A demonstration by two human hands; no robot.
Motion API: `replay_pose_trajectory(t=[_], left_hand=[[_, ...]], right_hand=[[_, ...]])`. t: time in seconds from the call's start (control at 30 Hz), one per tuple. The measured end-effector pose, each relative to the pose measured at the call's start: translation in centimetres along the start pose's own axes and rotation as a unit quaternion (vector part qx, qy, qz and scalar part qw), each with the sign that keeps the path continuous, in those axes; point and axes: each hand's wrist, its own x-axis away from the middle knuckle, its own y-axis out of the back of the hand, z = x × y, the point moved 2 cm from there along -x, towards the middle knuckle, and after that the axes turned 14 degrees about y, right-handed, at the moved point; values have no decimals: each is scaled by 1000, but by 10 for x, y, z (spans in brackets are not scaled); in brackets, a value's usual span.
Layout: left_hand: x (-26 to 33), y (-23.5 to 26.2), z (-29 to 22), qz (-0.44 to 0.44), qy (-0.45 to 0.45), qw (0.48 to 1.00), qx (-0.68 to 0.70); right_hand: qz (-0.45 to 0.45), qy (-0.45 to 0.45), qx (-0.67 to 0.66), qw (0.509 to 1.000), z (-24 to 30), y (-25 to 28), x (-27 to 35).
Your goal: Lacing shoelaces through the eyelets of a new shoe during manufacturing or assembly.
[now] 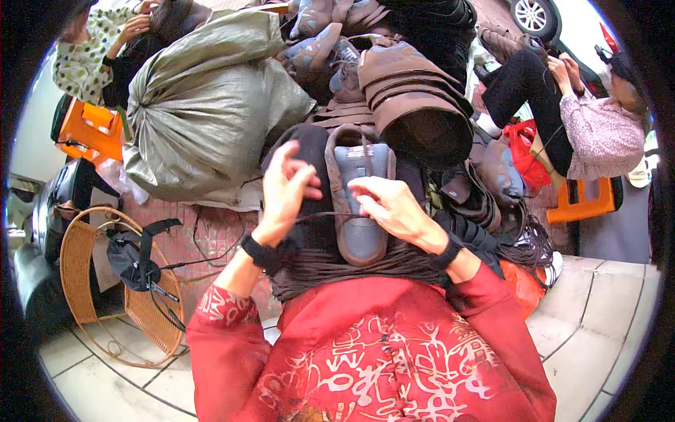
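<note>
Pale paving tiles [605,309] run under a heap of shoe parts. Far left I see a big grey-green woven sack [204,98], tied and bulging, with an orange crate [88,130] beside it and a round wicker frame [91,274] nearer. A stack of brown shoe uppers [415,91] rises at far centre. Near me, on my lap, lies a grey-blue shoe upper with brown trim [358,197], its tongue facing up. My left hand [285,190] pinches a thin dark lace [320,216] between closed fingers. My right hand [390,207] presses its curled fingers on the upper's middle, gripping the lace there.
</note>
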Motion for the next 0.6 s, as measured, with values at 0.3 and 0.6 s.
replay_pose_trajectory(t=[0.3, 0.6], left_hand=[[45, -15, 47, 82, 193, 966, -152], [45, -21, 43, 51, 191, 960, -197]], right_hand=[[127, -177, -23, 976, -10, -17, -6], [173, -168, -28, 970, -11, -13, -6]])
